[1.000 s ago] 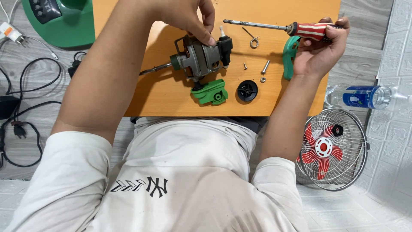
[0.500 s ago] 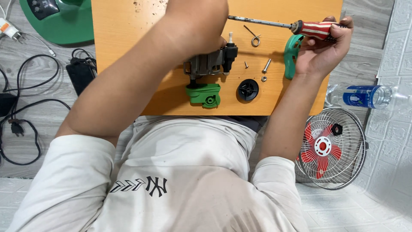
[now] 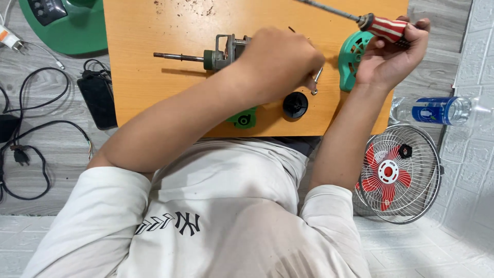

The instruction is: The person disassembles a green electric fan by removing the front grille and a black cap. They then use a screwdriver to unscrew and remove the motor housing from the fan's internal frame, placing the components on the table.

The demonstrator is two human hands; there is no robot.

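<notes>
My left hand [image 3: 280, 62] reaches across the orange table [image 3: 154, 87], its curled fingertips on a small screw [image 3: 315, 85]; whether they grip it is hidden. Behind the wrist lies a grey-green fan motor [image 3: 221, 54], its shaft pointing left. My right hand [image 3: 391, 56] holds a screwdriver by its red-and-white striped handle [image 3: 386, 28], raised over the table's right edge with the blade pointing left. A teal plastic cover [image 3: 351, 59] sits just left of that hand.
A black knob [image 3: 295, 104] and a green plastic piece [image 3: 242, 119] lie near the table's front edge. On the floor are a fan grille with red blades [image 3: 396, 172], a water bottle [image 3: 435, 109], a green fan base [image 3: 62, 23], a black adapter [image 3: 98, 100] and cables [image 3: 20, 154].
My left hand let go of the motor and moved right to the screws. The motor now lies flat with its shaft pointing left. The right hand lifted the screwdriver slightly.
</notes>
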